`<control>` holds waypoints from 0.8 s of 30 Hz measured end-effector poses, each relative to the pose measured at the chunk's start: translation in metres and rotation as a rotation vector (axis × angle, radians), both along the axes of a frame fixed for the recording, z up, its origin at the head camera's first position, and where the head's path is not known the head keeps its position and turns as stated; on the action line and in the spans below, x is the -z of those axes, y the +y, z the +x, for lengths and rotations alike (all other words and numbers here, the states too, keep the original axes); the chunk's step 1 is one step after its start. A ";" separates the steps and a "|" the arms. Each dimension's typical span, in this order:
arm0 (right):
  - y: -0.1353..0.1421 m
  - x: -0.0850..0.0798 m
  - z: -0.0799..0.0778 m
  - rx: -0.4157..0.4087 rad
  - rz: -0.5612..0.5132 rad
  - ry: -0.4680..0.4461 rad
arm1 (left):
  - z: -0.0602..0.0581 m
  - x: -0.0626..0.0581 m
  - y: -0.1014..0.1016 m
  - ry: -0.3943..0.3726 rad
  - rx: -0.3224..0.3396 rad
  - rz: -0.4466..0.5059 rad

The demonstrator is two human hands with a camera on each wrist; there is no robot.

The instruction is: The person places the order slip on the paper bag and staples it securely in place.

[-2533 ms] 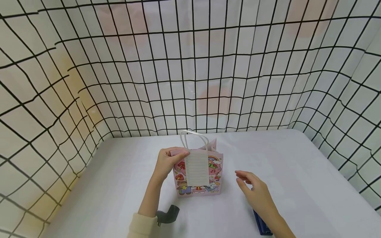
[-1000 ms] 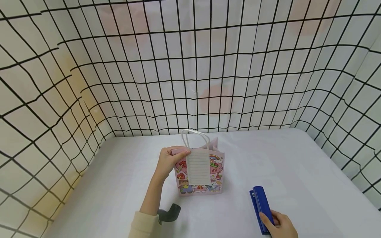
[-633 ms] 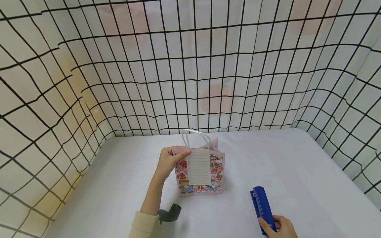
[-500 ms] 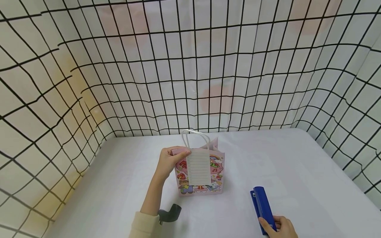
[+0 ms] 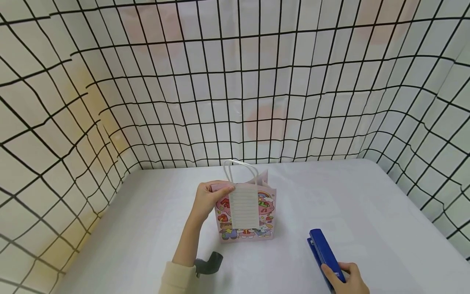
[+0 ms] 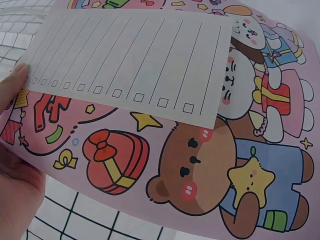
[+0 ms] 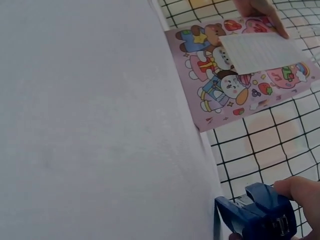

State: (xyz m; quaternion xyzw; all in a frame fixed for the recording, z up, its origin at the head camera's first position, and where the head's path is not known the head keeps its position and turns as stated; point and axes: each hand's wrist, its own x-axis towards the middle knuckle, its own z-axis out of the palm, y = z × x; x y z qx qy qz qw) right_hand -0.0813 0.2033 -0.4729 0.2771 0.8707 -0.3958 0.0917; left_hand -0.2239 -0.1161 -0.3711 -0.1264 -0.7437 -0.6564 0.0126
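Observation:
A pink gift bag (image 5: 266, 234) printed with cartoon animals stands upright mid-table, white handles raised. Against its front lies a lined checklist sheet (image 5: 244, 209), with small boxes along one edge in the left wrist view. My left hand (image 5: 205, 200) pinches the sheet's upper left corner together with the bag's top edge, thumb in front. At the right front, my right hand (image 5: 349, 279) grips a blue stapler (image 5: 324, 253) by its rear end, thumb on one side. In the right wrist view the stapler's arm stands a little apart from its base.
A dark, bent strap-like piece (image 5: 209, 263) shows beside the left cuff (image 5: 178, 275). Black grid lines cover the white walls (image 5: 257, 81) behind and at both sides. White cloth covers the table (image 5: 139, 228).
My right hand, earlier holding nothing above the table, has come down and taken hold of the stapler; the stapler has since tilted slightly. The left hand keeps its pinch on sheet and bag.

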 end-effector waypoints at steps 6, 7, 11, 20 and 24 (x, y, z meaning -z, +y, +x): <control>-0.003 -0.011 -0.004 0.061 -0.003 0.110 | 0.000 -0.001 0.000 0.004 0.001 0.001; -0.003 -0.012 -0.006 0.065 -0.002 0.124 | 0.000 -0.001 0.000 0.004 0.000 0.002; -0.003 -0.019 -0.011 0.051 -0.023 0.164 | 0.000 -0.001 0.000 0.007 0.001 0.002; -0.006 -0.034 -0.024 0.035 -0.118 0.264 | 0.000 -0.001 0.001 -0.003 -0.009 -0.001; -0.008 -0.037 -0.031 0.053 -0.169 0.357 | 0.001 -0.002 0.001 -0.007 -0.014 0.001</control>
